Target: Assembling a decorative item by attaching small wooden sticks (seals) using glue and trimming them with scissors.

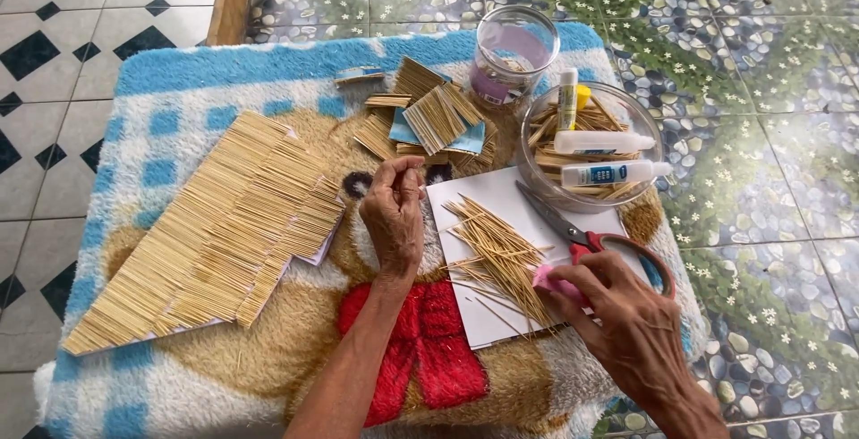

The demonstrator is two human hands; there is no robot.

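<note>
1. Tiled floor; fleece blanket [179, 72] as worktop.
2. Your left hand [394, 215] pinches one thin stick; loose sticks [497, 251] on white paper [465, 190], 3 o'clock of it.
3. Your right hand [617, 314] grips a pink piece [550, 280].
4. Gluing step, likely; next needs careful placement.

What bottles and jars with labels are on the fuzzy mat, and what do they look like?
Two glue bottles: lying in the clear bowl; white, one with a blue label.
Glue stick: upright in the same bowl, white tube.
Clear jar: beside the bowl at the mat's far edge, pinkish label.
</note>
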